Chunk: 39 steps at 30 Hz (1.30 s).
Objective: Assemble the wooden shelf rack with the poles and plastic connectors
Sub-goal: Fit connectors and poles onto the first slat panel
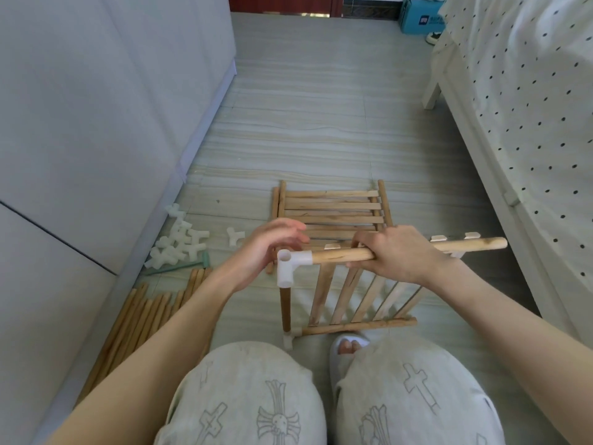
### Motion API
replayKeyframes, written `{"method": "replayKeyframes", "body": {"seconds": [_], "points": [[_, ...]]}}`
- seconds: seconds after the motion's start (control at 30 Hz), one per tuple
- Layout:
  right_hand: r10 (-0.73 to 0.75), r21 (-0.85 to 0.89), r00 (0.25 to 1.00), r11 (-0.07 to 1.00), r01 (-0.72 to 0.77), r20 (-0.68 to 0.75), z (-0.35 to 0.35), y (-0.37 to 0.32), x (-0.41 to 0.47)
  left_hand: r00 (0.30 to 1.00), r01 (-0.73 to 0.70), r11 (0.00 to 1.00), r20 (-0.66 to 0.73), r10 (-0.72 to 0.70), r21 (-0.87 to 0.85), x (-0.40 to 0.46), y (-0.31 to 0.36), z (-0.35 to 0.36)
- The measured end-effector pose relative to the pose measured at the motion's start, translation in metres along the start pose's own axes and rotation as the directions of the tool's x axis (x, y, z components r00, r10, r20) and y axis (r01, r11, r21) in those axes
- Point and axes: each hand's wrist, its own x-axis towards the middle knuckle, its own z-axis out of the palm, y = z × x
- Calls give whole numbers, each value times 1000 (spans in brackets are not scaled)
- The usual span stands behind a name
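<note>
The rack is at an early stage. One slatted shelf stands on edge on the floor just in front of the person's knees, its top pole level and its bottom pole near the floor. At the left end a white connector caps the top pole and takes a short upright pole, which runs down to a second connector on the floor, joined to the bottom pole. So one side of this shelf looks joined; the right ends of both poles are bare, with no connectors on them yet. The right hand is wrapped around the top pole near its middle, fingers curled over it, steadying the shelf. The left hand hovers just behind the top connector, fingers loosely spread and holding nothing; I cannot tell whether it touches the connector. A second shelf lies flat on the floor just beyond, not yet attached. Spare connectors sit in a heap by the cabinet on the left, one more lying apart, and a bundle of poles lies nearer the left knee. Most of the joining is, by my judgement, still to come.
</note>
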Motion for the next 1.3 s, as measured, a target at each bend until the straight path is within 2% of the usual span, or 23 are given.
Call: {"method": "replayKeyframes", "body": {"seconds": [0.13,0.23,0.33,0.43,0.5,0.57,0.67,0.73,0.9,0.97,1.03,1.13,1.2,1.3], "points": [[-22,-38,999,999,21,-23,2,5,3,986,-49,998,161,42,39,6,-2,22],[-11,-91,994,996,1,-110,5,2,0,988,-24,997,152,13,68,5,-6,23],[-31,-91,985,996,15,-169,9,-3,-5,980,-43,999,194,41,6,3,-7,25],[-16,-72,987,997,5,-158,8,-4,-5,991,-54,999,119,54,-1,3,-10,32],[-30,-50,984,999,22,-175,9,-6,-4,997,-40,997,64,44,-66,4,-11,34],[-32,-52,982,998,23,-188,10,-6,-2,997,-43,988,59,52,-150,4,-10,36],[-34,-56,987,998,26,-159,8,-7,-1,997,-56,983,36,63,-174,7,-12,35],[-30,-45,978,999,21,-204,5,-6,2,998,-53,978,21,58,-201,12,-13,33],[94,35,985,995,-90,-146,0,-2,14,999,-35,979,-47,27,-199,35,-10,12],[145,94,968,987,-128,-205,-10,4,13,985,-7,995,-171,-10,-97,41,-11,-2],[251,274,912,948,-163,-325,-19,14,8,962,51,992,-272,-17,119,39,-17,-22],[453,621,790,774,-119,-414,-27,27,0,954,51,861,-280,108,506,22,-17,-50],[551,752,743,652,-98,-381,-18,27,-1,922,-7,711,-271,278,703,15,-5,-60],[684,886,719,403,-231,-124,14,24,1,911,-74,472,-133,391,879,18,10,-55]]}}
